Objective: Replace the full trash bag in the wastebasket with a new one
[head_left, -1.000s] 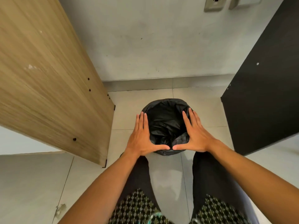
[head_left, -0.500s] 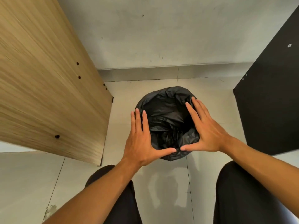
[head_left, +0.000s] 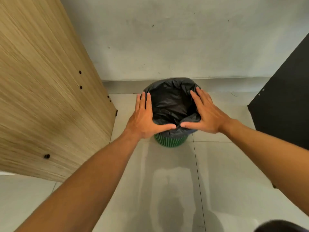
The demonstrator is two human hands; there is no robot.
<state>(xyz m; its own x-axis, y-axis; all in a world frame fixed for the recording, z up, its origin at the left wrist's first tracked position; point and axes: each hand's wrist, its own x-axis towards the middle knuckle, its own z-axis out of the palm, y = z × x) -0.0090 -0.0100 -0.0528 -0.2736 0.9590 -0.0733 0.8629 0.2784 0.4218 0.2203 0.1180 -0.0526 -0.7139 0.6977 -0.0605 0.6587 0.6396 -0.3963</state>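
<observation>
A small green ribbed wastebasket [head_left: 170, 142] stands on the tiled floor near the wall. A black trash bag [head_left: 168, 101] lines it, its edge folded over the rim and its inside dark and crumpled. My left hand [head_left: 143, 119] lies flat on the left side of the rim, fingers spread, thumb pointing right. My right hand [head_left: 207, 114] lies flat on the right side, thumb pointing left. The two thumb tips almost meet at the near edge of the rim. Neither hand grips anything.
A light wooden panel [head_left: 41, 91] leans in on the left, close to the basket. A black panel [head_left: 287, 91] stands on the right. A grey wall with a skirting strip [head_left: 225, 84] runs just behind the basket. Pale floor tiles [head_left: 175, 190] stretch towards me.
The view has pulled back and up: my arms are stretched out further, my legs have left the frame and the basket's green side shows. Both hands stay flat on the rim.
</observation>
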